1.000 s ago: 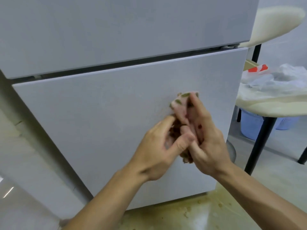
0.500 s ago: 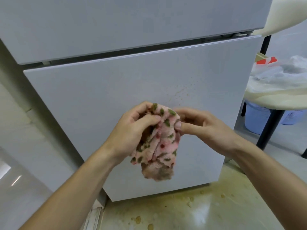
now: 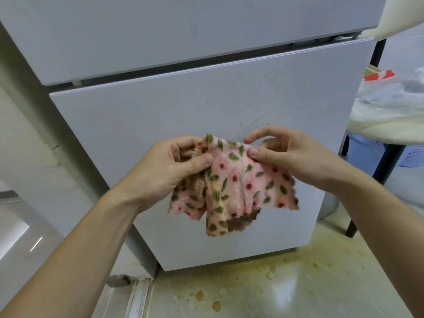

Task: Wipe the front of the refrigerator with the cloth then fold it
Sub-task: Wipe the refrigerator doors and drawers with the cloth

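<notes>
The white refrigerator (image 3: 137, 125) fills the view, with faint brown specks on its lower door, above a stained floor (image 3: 263, 292). In front of that door hangs the pink spotted cloth (image 3: 234, 187), held off the surface by 2 hands. The left hand (image 3: 174, 166) and right hand (image 3: 286, 152) each have fingers clamped on its top edge.

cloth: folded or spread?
Mostly spread, not folded: the cloth hangs open and rumpled, top edge pinched by left hand and right hand.
</notes>
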`<state>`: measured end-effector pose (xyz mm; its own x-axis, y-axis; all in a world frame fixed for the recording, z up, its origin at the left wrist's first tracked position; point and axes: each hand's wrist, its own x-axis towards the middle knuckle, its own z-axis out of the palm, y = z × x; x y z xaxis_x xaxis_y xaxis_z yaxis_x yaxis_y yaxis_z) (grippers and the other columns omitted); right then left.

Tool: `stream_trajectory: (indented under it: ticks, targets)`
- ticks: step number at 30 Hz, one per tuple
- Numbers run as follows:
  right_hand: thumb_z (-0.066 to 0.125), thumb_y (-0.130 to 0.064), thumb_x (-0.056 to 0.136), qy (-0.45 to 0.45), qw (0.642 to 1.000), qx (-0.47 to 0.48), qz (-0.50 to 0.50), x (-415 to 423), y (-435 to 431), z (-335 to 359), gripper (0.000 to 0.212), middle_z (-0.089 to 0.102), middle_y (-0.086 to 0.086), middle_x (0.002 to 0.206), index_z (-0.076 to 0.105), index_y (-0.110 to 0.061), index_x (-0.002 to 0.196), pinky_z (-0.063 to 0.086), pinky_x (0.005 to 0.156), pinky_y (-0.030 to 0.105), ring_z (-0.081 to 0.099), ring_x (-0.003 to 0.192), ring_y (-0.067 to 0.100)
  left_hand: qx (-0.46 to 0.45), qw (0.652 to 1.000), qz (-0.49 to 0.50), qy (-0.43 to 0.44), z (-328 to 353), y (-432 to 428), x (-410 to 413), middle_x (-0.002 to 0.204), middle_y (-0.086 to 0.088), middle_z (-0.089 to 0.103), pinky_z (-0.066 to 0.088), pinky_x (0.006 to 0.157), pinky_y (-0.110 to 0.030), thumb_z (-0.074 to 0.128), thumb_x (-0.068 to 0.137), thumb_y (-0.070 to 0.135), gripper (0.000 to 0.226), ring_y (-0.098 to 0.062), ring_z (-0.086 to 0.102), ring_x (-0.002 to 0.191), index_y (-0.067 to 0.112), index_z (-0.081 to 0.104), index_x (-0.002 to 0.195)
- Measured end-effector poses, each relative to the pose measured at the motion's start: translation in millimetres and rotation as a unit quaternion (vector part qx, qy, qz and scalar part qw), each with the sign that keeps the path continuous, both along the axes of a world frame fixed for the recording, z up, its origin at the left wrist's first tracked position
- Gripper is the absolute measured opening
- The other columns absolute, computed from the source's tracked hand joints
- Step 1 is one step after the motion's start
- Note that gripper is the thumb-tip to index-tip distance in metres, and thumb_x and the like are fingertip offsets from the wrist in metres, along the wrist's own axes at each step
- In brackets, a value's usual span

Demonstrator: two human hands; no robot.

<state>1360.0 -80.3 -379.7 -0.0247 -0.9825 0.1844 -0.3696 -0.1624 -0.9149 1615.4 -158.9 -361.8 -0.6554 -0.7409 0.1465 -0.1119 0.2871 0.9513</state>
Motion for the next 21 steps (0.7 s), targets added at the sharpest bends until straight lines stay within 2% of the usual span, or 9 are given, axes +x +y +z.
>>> stream_trajectory:
  ticks: [2, 5, 7, 9, 11, 13, 16, 18, 21]
  targets:
    - [0.071, -0.044, 0.091, 0.041, 0.998, -0.017, -0.032, -1, 5, 7, 0.023, 0.08, -0.002, 0.09, 0.077, -0.025, 0.104, 0.06, 0.089, 0.042, 0.077, 0.087, 0.021, -0.024, 0.999, -0.008, -0.023, 2, -2, 3, 0.109, -0.006, 0.079, 0.06, 0.092, -0.026, 0.072, 0.085, 0.013, 0.027, -0.02, 0.075, 0.106, 0.015, 0.076, 0.112]
    - [0.063, -0.056, 0.092, 0.04, 0.997, -0.009, -0.063, -3, 12, 18, 0.038, 0.075, 0.002, 0.083, 0.079, -0.023, 0.1, 0.055, 0.057, 0.036, 0.067, 0.061, 0.023, -0.147, 0.987, 0.057, -0.034, 8, 0, 3, 0.103, 0.006, 0.081, 0.061, 0.091, -0.031, 0.065, 0.096, -0.003, 0.03, -0.016, 0.076, 0.1, 0.023, 0.077, 0.106]
    - [0.052, -0.062, 0.096, 0.011, 0.998, 0.028, -0.058, -6, 16, 25, 0.046, 0.074, 0.009, 0.085, 0.08, -0.025, 0.102, 0.056, 0.055, 0.032, 0.07, 0.062, 0.026, -0.195, 0.975, 0.11, -0.002, 12, 6, -1, 0.101, 0.008, 0.081, 0.064, 0.073, -0.05, 0.059, 0.101, -0.005, 0.035, -0.029, 0.076, 0.082, 0.025, 0.076, 0.108]
    - [0.049, -0.06, 0.098, 0.044, 0.997, 0.049, -0.035, -9, 17, 28, 0.044, 0.074, 0.009, 0.092, 0.08, -0.029, 0.102, 0.054, 0.05, 0.028, 0.067, 0.061, 0.027, -0.211, 0.968, 0.134, 0.034, 15, 9, -2, 0.101, 0.006, 0.081, 0.055, 0.049, -0.04, 0.057, 0.102, -0.005, 0.035, -0.023, 0.071, 0.063, 0.024, 0.075, 0.111]
    - [0.048, -0.063, 0.096, 0.073, 0.994, 0.077, 0.007, -8, 15, 25, 0.047, 0.072, 0.005, 0.091, 0.079, -0.029, 0.106, 0.041, 0.043, 0.025, 0.055, 0.053, 0.021, -0.203, 0.968, 0.136, 0.052, 16, 11, -3, 0.103, 0.004, 0.081, 0.055, 0.044, -0.036, 0.058, 0.104, -0.001, 0.03, -0.02, 0.075, 0.066, 0.022, 0.075, 0.112]
    - [0.042, -0.07, 0.094, 0.072, 0.988, 0.123, 0.053, -4, 13, 19, 0.059, 0.072, 0.002, 0.089, 0.077, -0.026, 0.112, 0.041, 0.048, 0.025, 0.053, 0.056, 0.017, -0.187, 0.972, 0.129, 0.065, 16, 12, -3, 0.106, 0.003, 0.081, 0.063, 0.057, -0.05, 0.059, 0.104, 0.002, 0.027, -0.031, 0.079, 0.082, 0.022, 0.075, 0.11]
    - [0.033, -0.074, 0.09, 0.087, 0.977, 0.161, 0.106, 7, 10, 7, 0.067, 0.067, -0.011, 0.076, 0.075, -0.025, 0.105, 0.044, 0.06, 0.027, 0.052, 0.059, 0.011, -0.179, 0.972, 0.127, 0.083, 18, 12, -6, 0.104, 0.002, 0.081, 0.064, 0.084, -0.033, 0.062, 0.101, 0.002, 0.022, -0.015, 0.077, 0.101, 0.019, 0.075, 0.107]
    - [0.032, -0.076, 0.088, 0.085, 0.973, 0.171, 0.132, 16, 6, -4, 0.072, 0.07, -0.011, 0.081, 0.074, -0.02, 0.104, 0.048, 0.071, 0.03, 0.057, 0.069, 0.011, -0.21, 0.963, 0.154, 0.065, 19, 11, -5, 0.1, 0.005, 0.08, 0.063, 0.075, -0.027, 0.068, 0.099, 0.007, 0.018, -0.01, 0.076, 0.09, 0.024, 0.075, 0.102]
    - [0.035, -0.073, 0.091, 0.019, 0.97, 0.185, 0.153, 25, -1, -19, 0.076, 0.076, -0.001, 0.117, 0.072, -0.016, 0.125, 0.054, 0.091, 0.033, 0.069, 0.106, 0.021, -0.236, 0.946, 0.218, 0.034, 18, 8, -1, 0.076, 0.006, 0.067, 0.059, 0.055, -0.042, 0.078, 0.093, 0.016, 0.026, -0.023, 0.067, 0.066, 0.029, 0.063, 0.076]
